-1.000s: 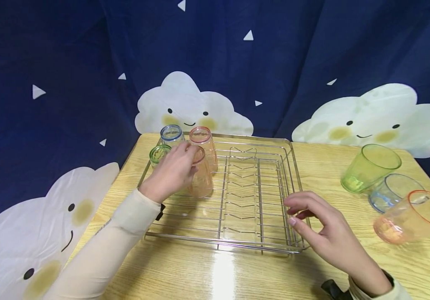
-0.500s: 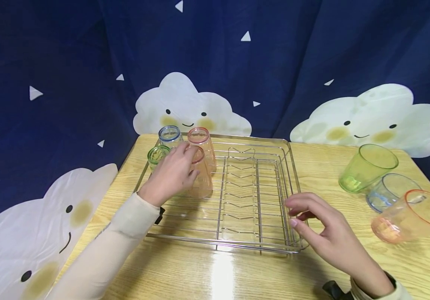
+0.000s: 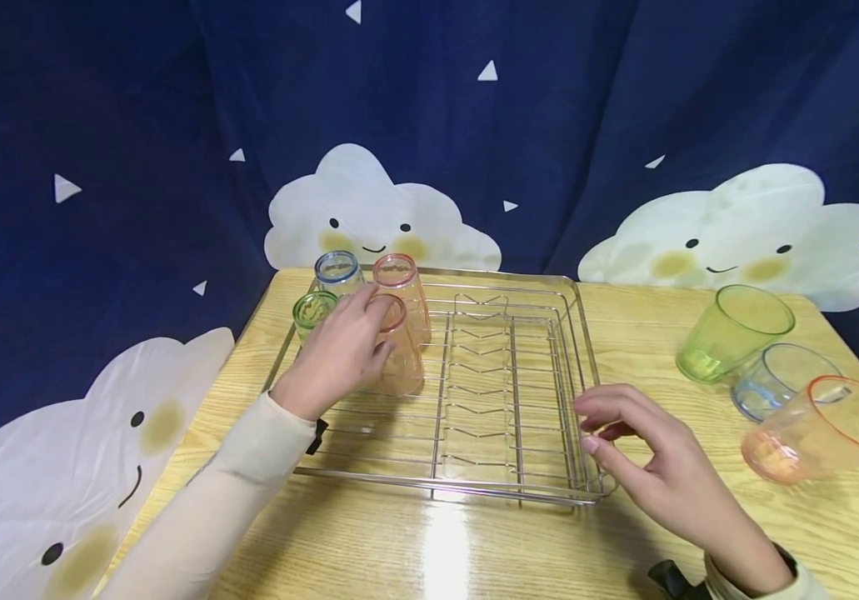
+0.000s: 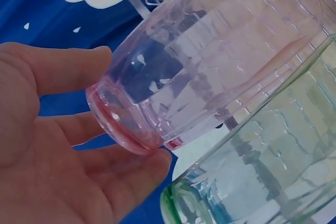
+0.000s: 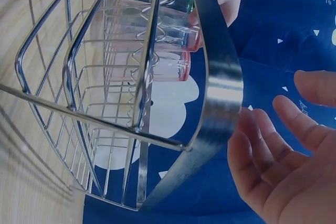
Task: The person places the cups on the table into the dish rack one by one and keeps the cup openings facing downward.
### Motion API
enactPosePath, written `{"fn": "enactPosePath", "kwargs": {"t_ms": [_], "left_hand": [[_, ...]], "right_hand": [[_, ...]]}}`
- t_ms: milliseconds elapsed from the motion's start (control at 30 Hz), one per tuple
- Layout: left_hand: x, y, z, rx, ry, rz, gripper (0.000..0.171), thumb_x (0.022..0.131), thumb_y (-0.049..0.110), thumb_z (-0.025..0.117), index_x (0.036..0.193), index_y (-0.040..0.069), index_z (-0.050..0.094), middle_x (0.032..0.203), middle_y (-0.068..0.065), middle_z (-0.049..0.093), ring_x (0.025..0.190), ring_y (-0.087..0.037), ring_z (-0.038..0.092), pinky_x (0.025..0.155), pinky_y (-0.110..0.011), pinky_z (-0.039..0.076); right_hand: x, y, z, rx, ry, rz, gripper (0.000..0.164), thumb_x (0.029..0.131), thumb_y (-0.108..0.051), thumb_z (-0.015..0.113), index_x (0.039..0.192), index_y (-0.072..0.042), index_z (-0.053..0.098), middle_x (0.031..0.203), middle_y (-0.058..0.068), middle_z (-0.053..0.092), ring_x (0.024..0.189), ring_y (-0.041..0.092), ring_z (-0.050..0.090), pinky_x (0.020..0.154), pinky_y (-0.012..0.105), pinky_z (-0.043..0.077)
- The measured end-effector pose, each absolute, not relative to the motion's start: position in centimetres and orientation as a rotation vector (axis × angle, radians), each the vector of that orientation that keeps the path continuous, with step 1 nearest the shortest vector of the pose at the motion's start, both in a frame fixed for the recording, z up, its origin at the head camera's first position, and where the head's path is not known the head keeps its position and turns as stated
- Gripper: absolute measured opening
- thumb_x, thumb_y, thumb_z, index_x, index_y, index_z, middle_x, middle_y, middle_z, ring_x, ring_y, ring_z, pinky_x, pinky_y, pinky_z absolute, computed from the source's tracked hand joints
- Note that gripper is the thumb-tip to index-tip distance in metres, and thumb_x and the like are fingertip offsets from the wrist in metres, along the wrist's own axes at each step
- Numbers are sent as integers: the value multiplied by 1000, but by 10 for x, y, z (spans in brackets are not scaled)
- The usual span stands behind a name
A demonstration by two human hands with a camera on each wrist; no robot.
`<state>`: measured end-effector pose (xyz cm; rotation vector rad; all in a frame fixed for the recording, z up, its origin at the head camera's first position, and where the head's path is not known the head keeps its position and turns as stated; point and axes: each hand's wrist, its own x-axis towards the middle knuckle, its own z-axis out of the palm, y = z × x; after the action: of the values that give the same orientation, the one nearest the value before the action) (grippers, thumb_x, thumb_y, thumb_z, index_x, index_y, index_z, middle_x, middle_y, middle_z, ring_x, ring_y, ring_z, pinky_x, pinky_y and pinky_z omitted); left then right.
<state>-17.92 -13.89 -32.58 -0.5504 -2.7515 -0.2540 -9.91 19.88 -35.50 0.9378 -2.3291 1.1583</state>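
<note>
An upside-down pink-orange tumbler [image 3: 402, 367] stands in the wire dish rack [image 3: 516, 392]. My left hand [image 3: 339, 346] is at its upturned base, with thumb and fingers spread loosely about it; in the left wrist view, the fingertips [image 4: 160, 163] lie right at the pink base rim. Behind this tumbler is another pink-orange tumbler [image 3: 414, 304]. A blue-rimmed tumbler [image 3: 337, 268] and a green one [image 3: 314, 310] are also inverted, partly hidden by my left hand. At the rack's right front corner, my right hand [image 3: 661, 462] hangs with relaxed fingers, holding nothing.
Three tumblers lie tilted on the wooden table [image 3: 369, 542] at the right: green [image 3: 732, 333], blue [image 3: 762, 392] and orange [image 3: 811, 433]. The rack's metal rim [image 5: 223, 87] rises beside my right hand. A dark blue curtain [image 3: 429, 100] hangs behind the table.
My left thumb and fingers have loosened from the front pink-orange tumbler, and the hand has shifted slightly left. The tumbler stays in the rack. My right hand barely moves.
</note>
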Motion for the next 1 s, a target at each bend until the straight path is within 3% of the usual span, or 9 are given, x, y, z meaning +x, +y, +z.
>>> {"fn": "enactPosePath", "kwargs": {"t_ms": [167,467,1000], "left_hand": [[-168,-139,-318,-541,-2707,-218,45,81,24,65,122,10,52,134,-14,47,123,-31,45,89,-48,48],[-147,-140,-304,-623,-2578,-335,38,83,25,61,119,15,55,127,-2,53,119,-21,48,99,-38,42],[-113,-133,-301,-743,-2497,-513,42,85,25,59,124,10,53,128,-4,54,123,-20,48,106,-37,37]], "right_hand": [[-98,201,-354,924,-2337,1141,48,67,13,69,107,-13,62,110,-1,60,90,4,59,73,11,48],[-100,205,-352,929,-2321,1115,48,66,14,69,106,-12,63,109,-1,60,88,3,59,73,10,48],[-98,239,-339,799,-2388,1011,43,71,12,67,111,-5,61,108,-4,60,87,0,59,76,6,45]]}}
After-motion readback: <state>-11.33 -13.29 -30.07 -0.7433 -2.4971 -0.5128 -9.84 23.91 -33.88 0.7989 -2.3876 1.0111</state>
